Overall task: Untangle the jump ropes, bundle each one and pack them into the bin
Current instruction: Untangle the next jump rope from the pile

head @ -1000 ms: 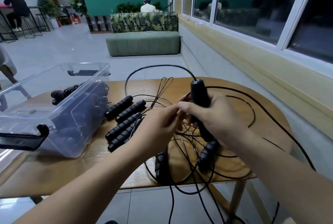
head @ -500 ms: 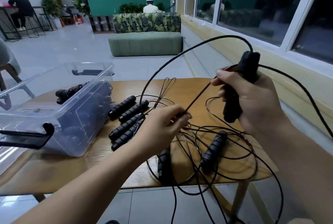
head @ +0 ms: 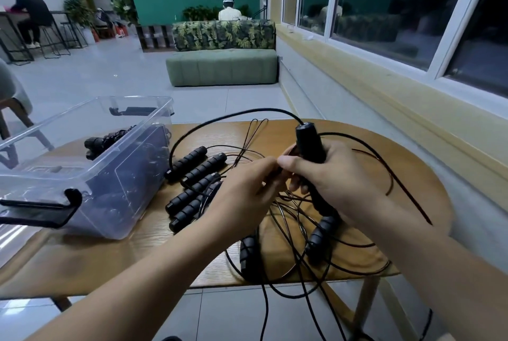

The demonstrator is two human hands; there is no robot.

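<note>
Two hands over a table (head: 137, 252): right hand (head: 338, 184) gripping an upright black handle (head: 308, 140), left hand (head: 242, 198) pinching cord from tangled jump ropes (head: 321, 233) beneath. Four handles (head: 198, 170) beside a clear bin (head: 115, 181).

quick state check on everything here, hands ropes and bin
bin, open, no lid
rope in bin, bundled
held handle, upright, gripped by right hand
cords, tangled, some hanging off the table
left hand, pinches one of the cords
four handles by the bin, lying side by side
two front handles, lying among the cords
</note>
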